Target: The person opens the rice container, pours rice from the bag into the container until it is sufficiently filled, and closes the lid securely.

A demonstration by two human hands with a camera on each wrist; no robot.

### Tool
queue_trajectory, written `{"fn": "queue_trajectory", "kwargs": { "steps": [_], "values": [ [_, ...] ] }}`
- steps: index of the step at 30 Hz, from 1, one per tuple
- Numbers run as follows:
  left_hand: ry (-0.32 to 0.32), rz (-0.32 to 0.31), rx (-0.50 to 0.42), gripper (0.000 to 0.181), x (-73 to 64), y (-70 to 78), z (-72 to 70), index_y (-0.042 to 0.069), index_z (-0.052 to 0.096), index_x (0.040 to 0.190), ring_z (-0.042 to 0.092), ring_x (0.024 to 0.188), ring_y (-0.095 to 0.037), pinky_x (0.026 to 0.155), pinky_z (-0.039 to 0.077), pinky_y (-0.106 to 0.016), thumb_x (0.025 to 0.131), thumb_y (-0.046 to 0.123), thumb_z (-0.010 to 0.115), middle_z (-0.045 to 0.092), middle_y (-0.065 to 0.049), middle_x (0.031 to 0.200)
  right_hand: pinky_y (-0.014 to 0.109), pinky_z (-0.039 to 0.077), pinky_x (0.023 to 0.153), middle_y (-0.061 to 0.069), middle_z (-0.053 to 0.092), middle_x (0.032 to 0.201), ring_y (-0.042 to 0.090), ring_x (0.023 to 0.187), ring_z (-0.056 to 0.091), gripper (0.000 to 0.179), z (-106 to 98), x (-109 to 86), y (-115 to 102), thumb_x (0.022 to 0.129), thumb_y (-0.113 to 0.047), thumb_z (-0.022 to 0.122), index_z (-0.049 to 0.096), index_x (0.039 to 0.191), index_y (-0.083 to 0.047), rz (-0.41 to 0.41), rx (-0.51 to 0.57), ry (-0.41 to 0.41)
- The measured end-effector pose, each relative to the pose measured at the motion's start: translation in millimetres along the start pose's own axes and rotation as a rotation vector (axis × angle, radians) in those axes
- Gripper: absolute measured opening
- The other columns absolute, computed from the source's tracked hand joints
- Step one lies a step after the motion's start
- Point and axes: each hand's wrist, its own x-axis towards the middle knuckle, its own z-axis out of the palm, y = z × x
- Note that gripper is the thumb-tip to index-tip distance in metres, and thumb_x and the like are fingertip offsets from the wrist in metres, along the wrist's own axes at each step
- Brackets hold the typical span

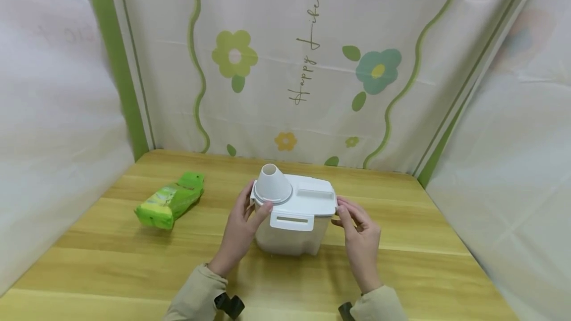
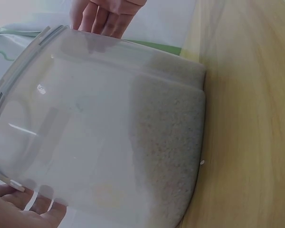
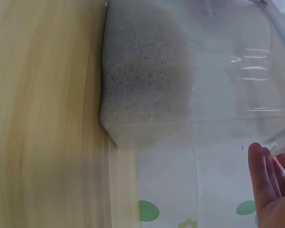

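Note:
A translucent container [image 1: 287,241] stands upright on the wooden table, its white lid [image 1: 312,204] on top. Pale rice [image 2: 166,142] fills its lower part in both wrist views. A white cone-shaped cup [image 1: 273,186] sits on the lid's left end, narrow opening up. My left hand [image 1: 238,232] grips the container's left end at lid height, thumb at the lid's front corner and fingers round the side. My right hand [image 1: 362,241] pinches the lid's right edge by the side clip. A front clip [image 1: 292,222] juts out from the lid.
A green and yellow plastic bag [image 1: 171,201] lies on the table [image 1: 134,266] to the left. One loose grain [image 2: 202,162] lies beside the container's base. A flowered curtain [image 1: 267,113] hangs behind the table, with white sheets on both sides.

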Motion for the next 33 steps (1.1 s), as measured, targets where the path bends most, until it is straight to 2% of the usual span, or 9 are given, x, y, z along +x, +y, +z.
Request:
{"fn": "queue_trajectory", "kwargs": {
  "steps": [9,33],
  "values": [
    [-0.007,0.011,0.005,0.077,0.7,-2.5,0.2,0.013,0.026,0.155,0.028,0.141,-0.02,0.114,0.028,-0.041,0.095,0.039,0.066,0.03,-0.007,0.155,0.038,0.058,0.076,0.016,0.063,0.122,0.027,0.102,0.065,0.023,-0.3,-1.5,3.2,0.098,-0.012,0.062,0.07,0.113,0.004,0.022,0.013,0.01],
    [-0.009,0.022,0.009,0.077,-0.3,-1.5,-0.2,0.014,0.025,0.155,0.027,0.142,-0.023,0.114,0.028,-0.042,0.095,0.039,0.066,0.029,-0.007,0.156,0.038,0.058,0.076,0.019,0.062,0.122,0.026,0.098,0.065,0.022,-0.1,-1.6,8.3,0.096,-0.008,0.065,0.07,0.113,0.006,-0.002,0.042,0.0]
  ]
}}
